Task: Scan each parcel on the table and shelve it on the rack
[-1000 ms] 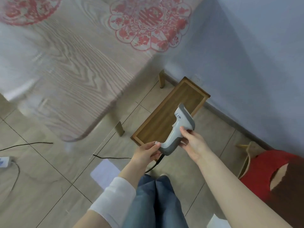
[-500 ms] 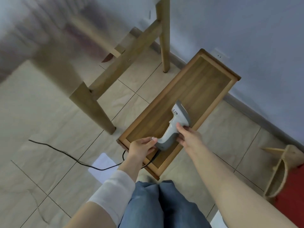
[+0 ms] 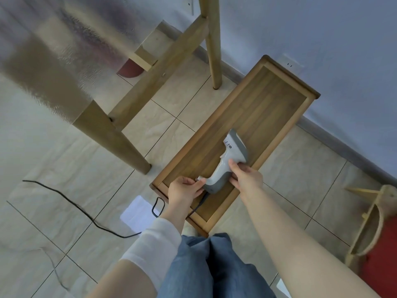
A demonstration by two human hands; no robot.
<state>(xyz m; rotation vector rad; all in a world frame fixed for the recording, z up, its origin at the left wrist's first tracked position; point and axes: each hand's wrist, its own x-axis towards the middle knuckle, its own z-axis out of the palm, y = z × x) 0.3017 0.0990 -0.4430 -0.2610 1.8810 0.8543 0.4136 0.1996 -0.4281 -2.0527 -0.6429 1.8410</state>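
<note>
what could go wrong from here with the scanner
1. The black cable trails over the floor close to the person's legs; a step might snag it and yank the scanner.
2. The left hand and right hand grip only the scanner's handle, above the wooden rack; a slip could drop it onto the wood.

Beige tiled floor [image 3: 53,160], thin black cable [image 3: 75,205] snaking across it. White paper sheet [image 3: 137,214] beside the cable. Pale blue wall [image 3: 322,39], white socket [image 3: 290,63], grey skirting [image 3: 343,147].
</note>
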